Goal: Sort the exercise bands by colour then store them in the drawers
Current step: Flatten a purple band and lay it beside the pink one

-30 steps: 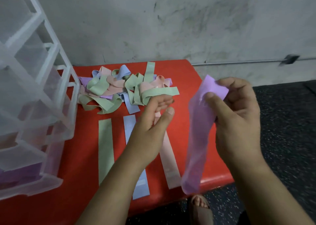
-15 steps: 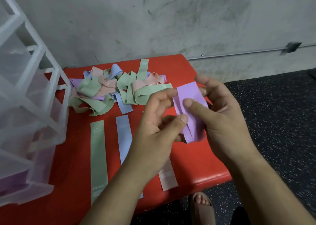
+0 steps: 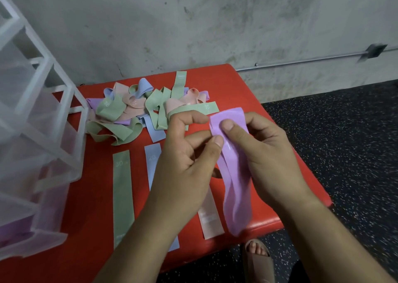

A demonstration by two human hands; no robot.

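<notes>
Grip: the right hand (image 3: 265, 151), centre-right of the frame, pinches the top end of the purple band (image 3: 237, 186), thumb flat on its front face, fingers curled behind. The left hand (image 3: 185, 164), just beside it, sets its thumb tip against the band's left edge with a curled finger beneath; we read this as a light pinch on the same band. The band hangs as a loose, half-twisted loop, its lower end dangling near the front edge of the red bench (image 3: 258, 93).

Outward: three bands lie flat side by side on the bench under the forearms, a green band (image 3: 123, 192), a blue band (image 3: 153, 160) and a pink band (image 3: 210, 220) (no purple one in the row that we can see). The unsorted pile (image 3: 140, 110) sits upper centre. The clear drawer unit (image 3: 32, 132) fills the left edge; its lowest drawer shows a purple tint.

Step in hand, as we judge it: straighten this band and give purple its own place. To do it well, we should draw the hands apart along the band to take out the twist, then lay it parallel to the pink band on its right, not overlapping. Risk: the band looks limp and may fold back, so press it flat before letting go.
</notes>
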